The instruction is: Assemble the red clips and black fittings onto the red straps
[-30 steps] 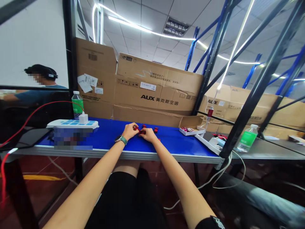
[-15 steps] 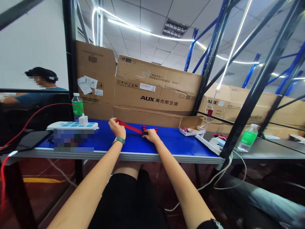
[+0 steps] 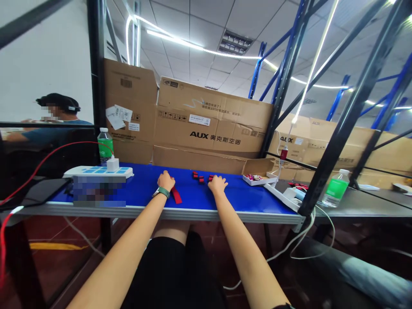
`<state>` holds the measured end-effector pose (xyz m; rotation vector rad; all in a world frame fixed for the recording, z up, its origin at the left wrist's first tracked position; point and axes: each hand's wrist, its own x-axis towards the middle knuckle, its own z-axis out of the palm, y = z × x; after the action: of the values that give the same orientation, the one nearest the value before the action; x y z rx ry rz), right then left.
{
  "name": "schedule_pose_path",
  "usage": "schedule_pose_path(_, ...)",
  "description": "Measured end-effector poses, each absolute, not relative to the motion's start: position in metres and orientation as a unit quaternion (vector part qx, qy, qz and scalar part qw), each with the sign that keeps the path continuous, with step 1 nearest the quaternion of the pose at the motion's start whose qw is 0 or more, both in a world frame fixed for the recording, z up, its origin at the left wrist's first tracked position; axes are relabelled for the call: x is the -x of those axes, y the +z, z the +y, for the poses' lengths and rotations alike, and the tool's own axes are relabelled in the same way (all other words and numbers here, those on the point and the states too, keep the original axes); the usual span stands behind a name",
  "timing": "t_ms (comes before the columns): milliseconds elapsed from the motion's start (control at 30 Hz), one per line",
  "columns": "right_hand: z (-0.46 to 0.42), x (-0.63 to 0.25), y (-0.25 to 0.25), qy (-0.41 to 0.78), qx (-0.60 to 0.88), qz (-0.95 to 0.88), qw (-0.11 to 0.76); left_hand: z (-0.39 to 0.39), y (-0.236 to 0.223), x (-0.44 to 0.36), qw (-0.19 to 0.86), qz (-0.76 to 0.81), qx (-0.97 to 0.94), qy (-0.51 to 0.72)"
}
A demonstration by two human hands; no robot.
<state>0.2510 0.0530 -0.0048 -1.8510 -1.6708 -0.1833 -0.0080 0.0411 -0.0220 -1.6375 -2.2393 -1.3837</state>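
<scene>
My left hand [image 3: 166, 181] is closed on a flat red ribbon [image 3: 176, 195], whose loose end lies slanting over the blue tabletop toward the front edge. To the right, my right hand [image 3: 218, 184] has its fingers curled at a small red-and-black piece [image 3: 211, 177], which is partly hidden by the hand. Two similar pieces lie between the hands: a red-and-black piece [image 3: 195, 175] farther back and another red-and-black piece [image 3: 201, 179] a little nearer. Their exact kind is too small to make out.
A white open box [image 3: 254, 179] of small items stands at the right of the blue table [image 3: 189, 199]. At the left are a power strip [image 3: 96, 172] and a green-labelled bottle [image 3: 105, 146]. Cardboard [image 3: 212, 124] walls the back. A person [image 3: 61, 124] sits beyond the left post.
The ribbon was stretched between both hands; my right hand has let its end go and moved right to another piece. My left hand has come nearer and lower with the ribbon.
</scene>
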Motion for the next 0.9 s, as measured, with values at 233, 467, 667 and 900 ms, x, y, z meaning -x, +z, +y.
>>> schedule_pose_path(233, 0.048, -0.227, -0.008, -0.153, 0.549, -0.777, 0.267, 0.017, -0.016, -0.011, 0.091, -0.731, 0.609, -0.295)
schedule_pose_path(467, 0.045, -0.219, -0.010, -0.157, 0.538, -0.796, 0.228, 0.018, -0.018, -0.004, 0.097, -0.722, 0.637, -0.252)
schedule_pose_path(667, 0.048, -0.223, 0.000, -0.093, 0.558, -0.714, 0.413, 0.024, -0.023, 0.002, 0.092, -0.725, 0.626, -0.272)
schedule_pose_path(900, 0.063, -0.224, -0.002, 0.003, 0.438, -0.727, 0.529, 0.008, -0.008, -0.008, 0.159, -0.699, 0.624, -0.312)
